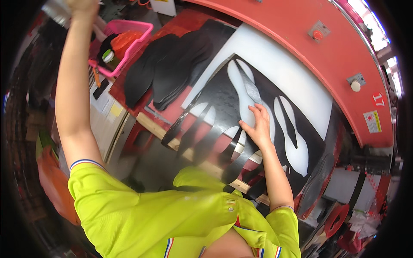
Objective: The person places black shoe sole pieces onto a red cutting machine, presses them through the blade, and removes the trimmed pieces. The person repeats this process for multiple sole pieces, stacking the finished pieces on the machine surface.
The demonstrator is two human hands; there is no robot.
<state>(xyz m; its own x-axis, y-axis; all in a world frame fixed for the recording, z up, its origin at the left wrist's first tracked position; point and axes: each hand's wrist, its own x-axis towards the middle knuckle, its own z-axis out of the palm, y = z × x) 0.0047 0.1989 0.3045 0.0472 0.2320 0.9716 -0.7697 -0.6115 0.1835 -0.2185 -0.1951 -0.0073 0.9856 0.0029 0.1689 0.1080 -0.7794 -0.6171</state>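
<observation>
A black sheet [269,84] with long sole-shaped holes lies over a white board [297,69]. The near-left part of the sheet hangs in thin strips [189,135] past the table edge, blurred by motion. My right hand [259,126] rests on the sheet among the cut-outs, with thumb and fingers apart. Up at the top left edge, my left arm is raised. My left hand [84,7] is cut off by the picture's edge, so its fingers are hidden. Stacks of black sole-shaped pieces [172,64] lie left of the sheet.
A red machine beam [275,26] with a red button [318,35] and a pale knob [355,85] spans the far side. A pink basket [144,32] holds a red bag and a capped bottle. A wooden strip [150,126] edges the table near me.
</observation>
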